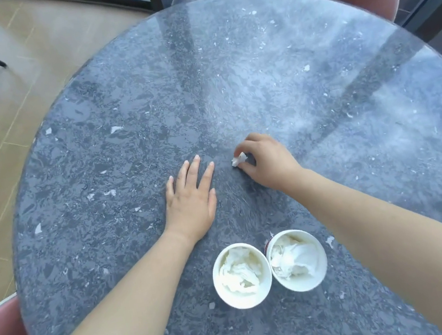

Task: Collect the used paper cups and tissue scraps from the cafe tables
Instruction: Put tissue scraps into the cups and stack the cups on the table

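Two paper cups [269,268] stuffed with tissue stand touching at our near table [123,142] edge. Our left hand [191,198] lies flat, fingers straight; our right hand [266,160] pinches a tissue scrap [239,160] mid-table, wide bare stone beyond.

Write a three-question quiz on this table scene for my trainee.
1. True or false: the left hand lies flat on the table and holds nothing.
2. What does the right hand pinch? A) a spoon B) a tissue scrap C) a lid
3. Fill in: ___ cups stand side by side, each holding crumpled tissue.

Key: 1 true; 2 B; 3 two
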### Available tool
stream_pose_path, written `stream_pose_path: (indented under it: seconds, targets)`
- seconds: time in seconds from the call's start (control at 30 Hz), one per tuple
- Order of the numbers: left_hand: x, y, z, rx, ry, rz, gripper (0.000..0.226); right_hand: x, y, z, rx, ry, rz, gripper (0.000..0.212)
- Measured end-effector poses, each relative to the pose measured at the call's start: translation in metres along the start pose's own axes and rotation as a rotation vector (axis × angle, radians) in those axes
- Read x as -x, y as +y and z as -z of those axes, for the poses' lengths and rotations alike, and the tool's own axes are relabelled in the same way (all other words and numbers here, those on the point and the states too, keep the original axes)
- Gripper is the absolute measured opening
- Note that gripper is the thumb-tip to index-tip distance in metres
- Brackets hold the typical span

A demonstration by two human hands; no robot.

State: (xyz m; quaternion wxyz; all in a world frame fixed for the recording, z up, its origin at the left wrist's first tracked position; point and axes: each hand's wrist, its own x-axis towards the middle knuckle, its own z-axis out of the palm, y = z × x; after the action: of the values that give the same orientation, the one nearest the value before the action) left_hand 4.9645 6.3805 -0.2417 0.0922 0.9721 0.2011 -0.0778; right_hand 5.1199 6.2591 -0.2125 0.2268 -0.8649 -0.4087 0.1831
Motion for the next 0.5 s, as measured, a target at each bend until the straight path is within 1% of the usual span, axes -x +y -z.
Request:
stream_pose_path:
  seconds: [0.13,0.2,0.23,0.3,0.37,0.5]
  targets:
    - [0.011,0.006,0.014,0.053,-0.132,0.032,0.057,0.038,-0.003,0.007,-0.070,0.022,-0.075,0.014]
    - [0.018,0.007,0.027,0.134,-0.187,0.028,0.050,0.060,-0.006,0.016,-0.113,0.090,-0.098,0.014]
    - [0.022,0.007,0.034,0.205,-0.181,0.036,0.043,0.070,-0.008,0.021,-0.122,0.125,-0.099,0.013]
    - [0.033,0.009,0.050,0.333,-0.111,0.079,0.031,0.093,-0.015,0.031,-0.128,0.180,-0.097,0.012]
    - [0.044,0.015,0.064,0.371,-0.046,0.084,0.026,0.116,-0.024,0.041,-0.158,0.223,-0.088,0.012]
    - [0.068,0.036,0.090,0.405,0.017,0.012,0.017,0.158,-0.041,0.055,-0.169,0.260,-0.067,0.012]
